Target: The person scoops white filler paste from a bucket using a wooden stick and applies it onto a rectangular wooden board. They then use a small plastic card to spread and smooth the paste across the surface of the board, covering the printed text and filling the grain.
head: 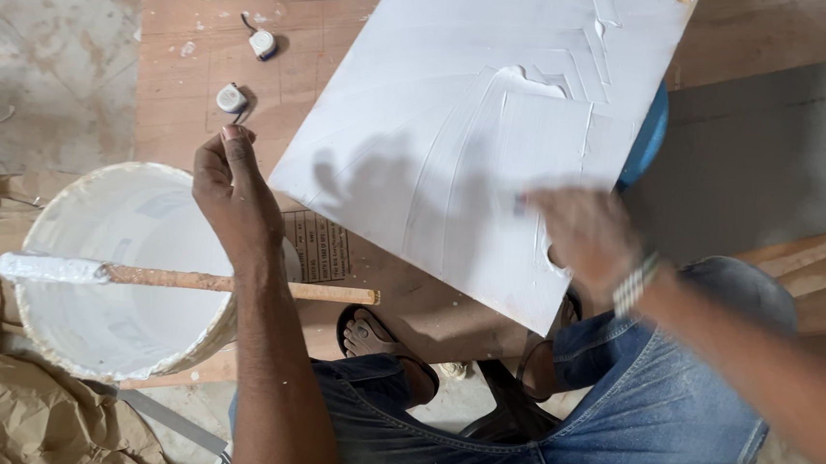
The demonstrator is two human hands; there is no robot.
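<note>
Flat white putty-coated square board (458,138): mostly skimmed, ridges left upper right. Right hand (587,236) blurred (grip unreadable); left hand (234,190) loosely curled, empty.

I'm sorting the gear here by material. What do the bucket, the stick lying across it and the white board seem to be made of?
The bucket looks like plastic, its thin round wall coated white inside. The stick looks like bare wood: tan and grainy, with its far end caked in white. The board is a flat stiff panel under wet-looking white paste with ridged streaks; its core cannot be told. The right hand is blurred over it.
</note>
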